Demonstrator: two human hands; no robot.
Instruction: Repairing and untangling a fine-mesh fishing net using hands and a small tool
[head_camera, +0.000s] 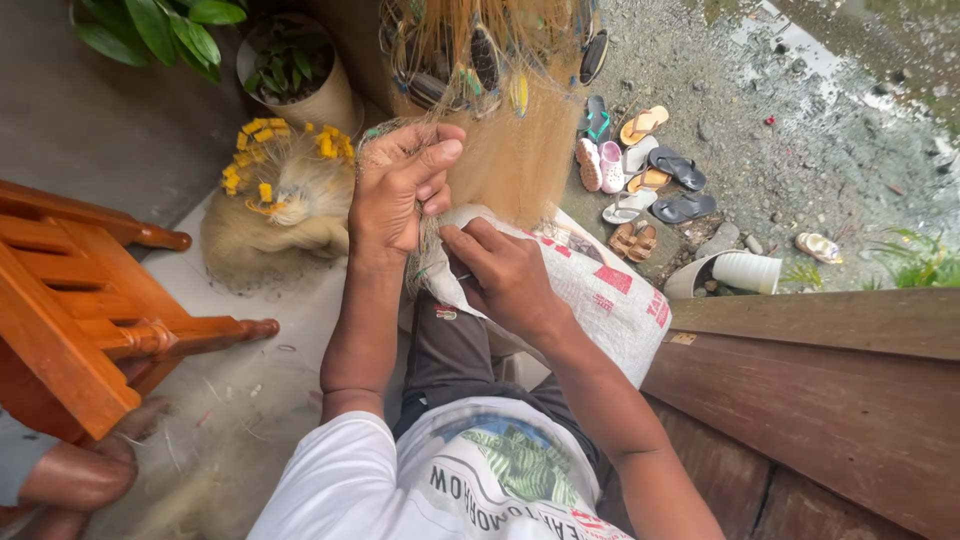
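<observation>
My left hand (395, 195) clenches a bunch of fishing net (500, 150), which hangs lengthwise away from me. My right hand (505, 270) pinches net strands over the white sack (610, 300).

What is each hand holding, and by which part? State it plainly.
The left hand grips a bunched fold of fine fishing net at its edge. The right hand pinches net strands against the white sack on the lap.

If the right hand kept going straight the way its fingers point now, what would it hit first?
Probably the left hand: the right hand points up-left across the white sack, its fingertips already near the left palm and the fishing net. Depth is unclear.
</observation>
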